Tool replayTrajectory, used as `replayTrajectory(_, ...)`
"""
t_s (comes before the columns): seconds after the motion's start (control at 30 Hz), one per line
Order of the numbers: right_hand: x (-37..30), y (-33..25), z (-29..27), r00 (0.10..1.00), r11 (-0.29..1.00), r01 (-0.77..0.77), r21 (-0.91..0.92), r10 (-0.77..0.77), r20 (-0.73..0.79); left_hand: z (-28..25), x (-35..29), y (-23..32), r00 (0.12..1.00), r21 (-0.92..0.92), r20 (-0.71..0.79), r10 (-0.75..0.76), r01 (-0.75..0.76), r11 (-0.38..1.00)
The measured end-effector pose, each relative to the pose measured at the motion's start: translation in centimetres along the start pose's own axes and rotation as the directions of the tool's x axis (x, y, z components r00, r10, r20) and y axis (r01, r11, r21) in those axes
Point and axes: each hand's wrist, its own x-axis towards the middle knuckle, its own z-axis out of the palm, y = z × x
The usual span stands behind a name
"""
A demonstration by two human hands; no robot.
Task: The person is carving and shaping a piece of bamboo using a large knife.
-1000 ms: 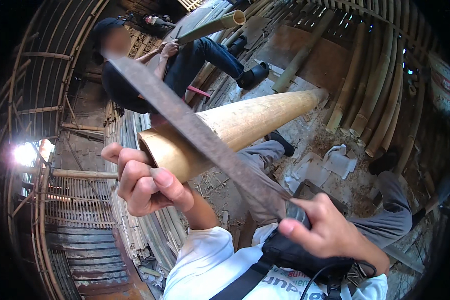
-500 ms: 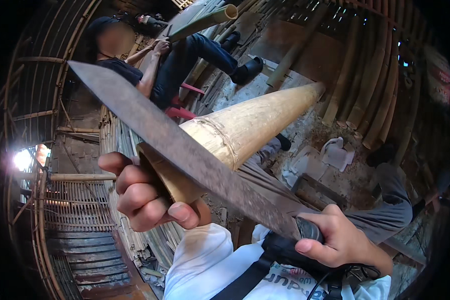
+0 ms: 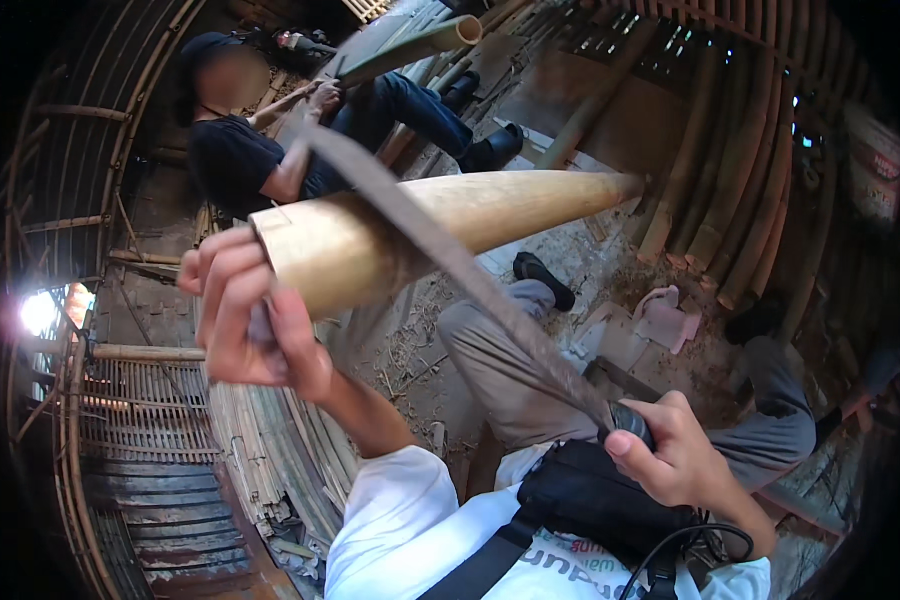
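Note:
My left hand [image 3: 255,310] is closed around the near, open end of a thick pale bamboo pole [image 3: 540,208], with its fingers hooked over the cut rim. From there the pole runs to the right, away from me, at a slight slant. My right hand [image 3: 675,450] grips the dark handle of a machete [image 3: 500,300]. Its long blade crosses in front of the bamboo, nearly edge-on, tip toward the upper left and blurred. Whether the blade touches the bamboo I cannot tell.
At upper left a seated person [image 3: 235,150] holds a long tool by another bamboo pole [image 3: 410,50]. Several bamboo poles [image 3: 715,200] lean at the right. Split bamboo strips [image 3: 290,450] lie stacked at lower left. My grey trouser leg [image 3: 490,375] is below the blade.
My left hand has moved up and left with the bamboo's near end, which now lies flatter. The machete blade has turned edge-on, and its tip has shifted right.

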Motion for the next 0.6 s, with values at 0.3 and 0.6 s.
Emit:
replayTrajectory(0.3,2.8,-0.5,1.6,0.926,0.916,0.336,-0.221,-0.364,-0.1,1.5,-2.5,2.2,0.801,-0.048,-0.264,-0.537,0.545,0.837)
replayTrajectory(0.6,2.6,0.0,2.9,0.953,0.94,0.302,-0.161,-0.298,0.05,0.1,-1.9,1.4,0.959,-0.275,-0.052,-0.277,0.253,0.928)
